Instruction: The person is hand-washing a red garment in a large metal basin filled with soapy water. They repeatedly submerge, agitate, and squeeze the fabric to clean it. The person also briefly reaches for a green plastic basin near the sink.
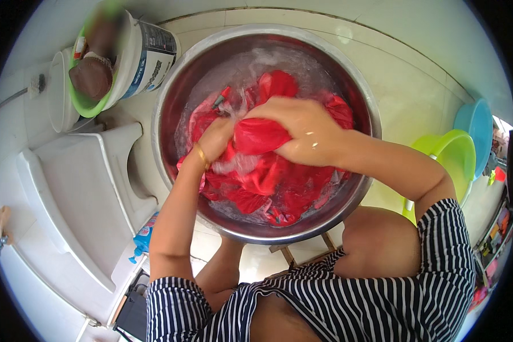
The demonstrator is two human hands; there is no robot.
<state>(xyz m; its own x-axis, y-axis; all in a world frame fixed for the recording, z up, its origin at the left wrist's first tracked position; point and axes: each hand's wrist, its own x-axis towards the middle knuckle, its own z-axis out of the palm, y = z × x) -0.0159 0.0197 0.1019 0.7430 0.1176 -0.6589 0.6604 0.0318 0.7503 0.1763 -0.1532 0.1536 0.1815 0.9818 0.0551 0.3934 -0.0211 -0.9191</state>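
My right hand [309,132] curled round bunched red cloth [260,136] over metal basin [263,29]; my left hand [215,140] against cloth, partly hidden, can't tell its grip.

Cloth [262,176]: red. Basin [374,122]: silver. Near shirt [347,302]: striped, black-and-white. Right: near tub [464,151], lime green; far tub [484,122], light blue.

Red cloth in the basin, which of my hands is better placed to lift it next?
Probably your right hand: it wraps around a bunch of the red cloth, while your left hand sits beside that bunch, its hold partly hidden.
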